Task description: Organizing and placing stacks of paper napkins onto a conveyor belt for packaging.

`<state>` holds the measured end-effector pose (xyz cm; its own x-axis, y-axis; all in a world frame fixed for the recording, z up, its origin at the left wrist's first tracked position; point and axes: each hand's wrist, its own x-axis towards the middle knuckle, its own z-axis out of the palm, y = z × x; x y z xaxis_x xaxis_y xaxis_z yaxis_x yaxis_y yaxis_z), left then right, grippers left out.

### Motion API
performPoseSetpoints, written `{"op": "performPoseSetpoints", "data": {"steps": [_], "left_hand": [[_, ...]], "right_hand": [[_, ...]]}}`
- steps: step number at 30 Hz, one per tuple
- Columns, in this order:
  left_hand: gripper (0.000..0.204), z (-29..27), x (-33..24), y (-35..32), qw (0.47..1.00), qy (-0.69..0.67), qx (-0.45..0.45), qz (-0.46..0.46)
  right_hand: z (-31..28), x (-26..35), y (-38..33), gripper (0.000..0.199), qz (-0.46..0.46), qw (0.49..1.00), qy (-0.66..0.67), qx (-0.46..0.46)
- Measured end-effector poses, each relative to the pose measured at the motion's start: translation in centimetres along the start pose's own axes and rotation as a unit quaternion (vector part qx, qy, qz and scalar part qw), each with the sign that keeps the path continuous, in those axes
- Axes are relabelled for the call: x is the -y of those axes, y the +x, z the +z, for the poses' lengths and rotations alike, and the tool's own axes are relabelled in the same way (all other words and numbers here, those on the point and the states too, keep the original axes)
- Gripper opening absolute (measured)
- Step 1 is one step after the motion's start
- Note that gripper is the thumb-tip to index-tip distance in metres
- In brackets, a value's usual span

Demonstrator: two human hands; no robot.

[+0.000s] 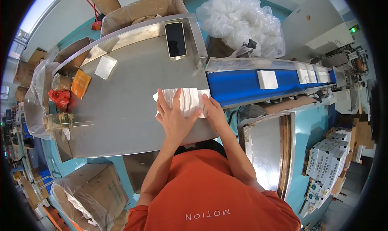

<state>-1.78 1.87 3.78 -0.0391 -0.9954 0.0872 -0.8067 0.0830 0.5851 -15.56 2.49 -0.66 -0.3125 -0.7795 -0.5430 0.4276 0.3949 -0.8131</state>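
At the right end of the steel table [121, 126], just where the blue conveyor belt [234, 87] meets it, a row of white tissue packs [186, 101] lies pressed between both hands. The left hand [173, 116] lies flat on the row's left end with fingers spread over the top, while the right hand [211, 109] presses in from the right end; neither is closed into a fist, and the two squeeze the row between them. The packs look light, soft and compressible, probably wrapped in slick film, so they would likely slip or fan apart unless held from both ends with even pressure. They are white, flat and square-edged, stacked side by side like ribs. More single packs [267, 79] ride the belt farther right.
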Motion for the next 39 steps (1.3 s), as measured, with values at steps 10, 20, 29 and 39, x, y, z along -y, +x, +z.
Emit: {"op": "performPoseSetpoints", "data": {"steps": [10,20,29,39], "left_hand": [[0.066,1.6,2.3,0.3,0.993,-0.072,-0.005,0.098],[0.065,0.5,1.3,0.6,0.995,-0.07,-0.016,0.065],[0.076,3.0,5.5,1.6,0.915,-0.395,0.01,-0.082],[0.085,0.9,3.3,0.9,0.944,-0.323,0.036,-0.047]], "right_hand": [[-1.5,-0.1,0.4,0.048,-0.155,0.955,-0.254,0.022],[-5.4,0.9,0.7,0.029,0.107,0.982,-0.017,0.153],[-0.1,1.0,-0.2,0.061,-0.122,0.946,-0.298,0.036],[-4.5,-1.6,1.1,0.026,0.059,0.994,0.084,0.031]]}}
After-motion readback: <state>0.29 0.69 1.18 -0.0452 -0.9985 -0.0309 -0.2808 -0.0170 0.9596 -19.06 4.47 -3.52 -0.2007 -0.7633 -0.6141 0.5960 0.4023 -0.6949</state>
